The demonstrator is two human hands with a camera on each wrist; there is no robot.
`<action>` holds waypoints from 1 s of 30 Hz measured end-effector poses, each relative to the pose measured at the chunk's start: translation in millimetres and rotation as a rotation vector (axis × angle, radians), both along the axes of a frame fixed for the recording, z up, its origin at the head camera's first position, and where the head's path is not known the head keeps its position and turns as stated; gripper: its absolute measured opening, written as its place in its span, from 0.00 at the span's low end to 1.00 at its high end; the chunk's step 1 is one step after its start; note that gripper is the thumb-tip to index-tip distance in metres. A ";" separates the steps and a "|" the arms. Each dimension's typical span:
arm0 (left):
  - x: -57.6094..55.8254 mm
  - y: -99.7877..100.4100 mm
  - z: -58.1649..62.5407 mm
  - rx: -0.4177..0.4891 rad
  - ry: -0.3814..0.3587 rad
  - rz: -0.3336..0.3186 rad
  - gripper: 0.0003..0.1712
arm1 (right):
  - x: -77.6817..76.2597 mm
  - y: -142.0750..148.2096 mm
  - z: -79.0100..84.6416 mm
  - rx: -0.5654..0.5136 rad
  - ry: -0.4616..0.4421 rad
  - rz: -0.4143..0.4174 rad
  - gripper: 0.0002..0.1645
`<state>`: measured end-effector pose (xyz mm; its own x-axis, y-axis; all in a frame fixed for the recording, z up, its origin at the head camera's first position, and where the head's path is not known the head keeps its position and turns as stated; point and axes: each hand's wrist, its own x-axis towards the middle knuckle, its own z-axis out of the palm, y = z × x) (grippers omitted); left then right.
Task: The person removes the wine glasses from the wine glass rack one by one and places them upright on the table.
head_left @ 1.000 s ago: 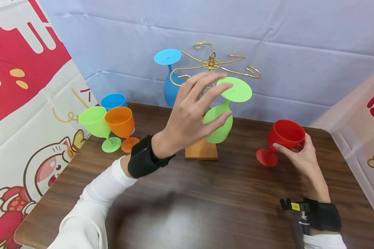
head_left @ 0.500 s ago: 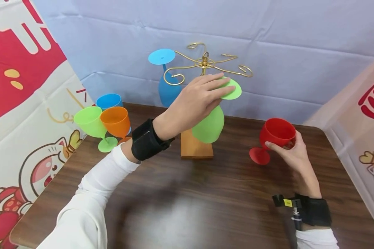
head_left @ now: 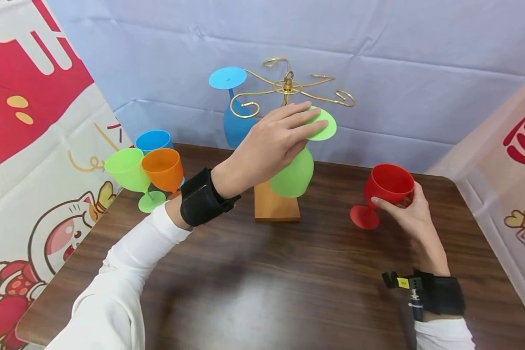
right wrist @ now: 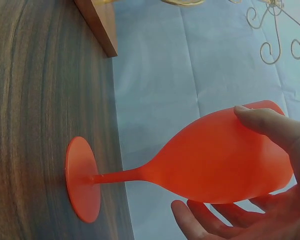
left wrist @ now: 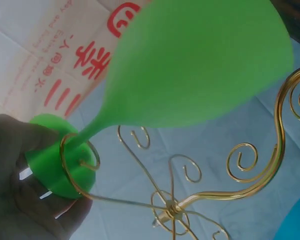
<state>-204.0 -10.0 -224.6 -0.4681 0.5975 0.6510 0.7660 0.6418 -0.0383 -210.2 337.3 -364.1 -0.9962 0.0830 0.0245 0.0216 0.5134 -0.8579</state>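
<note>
A green plastic goblet (head_left: 292, 176) hangs upside down from a looped arm of a gold wire rack (head_left: 288, 86). My left hand (head_left: 269, 146) holds its round foot, fingers lying over the top; in the left wrist view the thumb is on the stem side and the wire loop (left wrist: 80, 162) is around the stem. At the right, my right hand (head_left: 413, 216) grips the bowl of an upright red goblet (head_left: 387, 187). Thumb and fingers are on opposite sides of that bowl in the right wrist view. The red foot (right wrist: 82, 180) is at the tabletop; I cannot tell whether it touches.
A blue goblet (head_left: 236, 124) hangs inverted on the rack's left side. The rack has a wooden base (head_left: 276, 206). Upright blue (head_left: 154, 140), green (head_left: 127, 170) and orange (head_left: 163, 169) goblets stand at the table's left. Cloth walls (head_left: 402, 92) border the dark wooden table (head_left: 253, 272).
My left hand has gone from spread fingers beside the green goblet to holding its foot. My right hand keeps its grip on the red goblet. The head view has shifted slightly.
</note>
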 end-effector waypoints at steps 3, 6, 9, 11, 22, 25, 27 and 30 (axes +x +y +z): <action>-3.3 6.4 2.9 -0.019 0.001 -0.014 0.21 | 1.8 -1.3 -0.5 -0.004 0.007 -0.016 0.52; -4.9 7.1 4.4 -0.042 -0.019 -0.005 0.23 | 2.9 -6.4 -2.1 -0.017 0.012 -0.012 0.52; -4.1 2.0 5.0 -0.050 -0.040 0.034 0.24 | 0.7 -14.4 -3.4 -0.041 0.015 0.014 0.52; -3.8 -1.6 5.2 -0.041 -0.047 0.059 0.24 | -1.5 -18.9 -3.4 -0.052 0.020 0.023 0.52; 3.6 -9.1 6.3 -0.020 -0.044 0.122 0.23 | -6.4 -22.2 -6.0 -0.049 0.042 0.001 0.53; 7.5 -11.4 6.3 0.000 -0.055 0.103 0.22 | -7.5 -20.0 -7.2 -0.042 0.062 0.026 0.56; 9.5 -12.8 6.1 0.012 -0.053 0.081 0.22 | -8.2 -18.5 -7.2 -0.045 0.061 0.039 0.59; 11.5 -14.9 5.9 0.016 -0.036 0.056 0.20 | -9.1 -16.4 -6.6 -0.048 0.035 0.053 0.63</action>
<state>-192.5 -24.9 -218.7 -0.5234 0.5594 0.6427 0.7296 0.6838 -0.0010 -219.4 321.0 -370.8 -0.9979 0.0317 0.0568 -0.0353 0.4711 -0.8814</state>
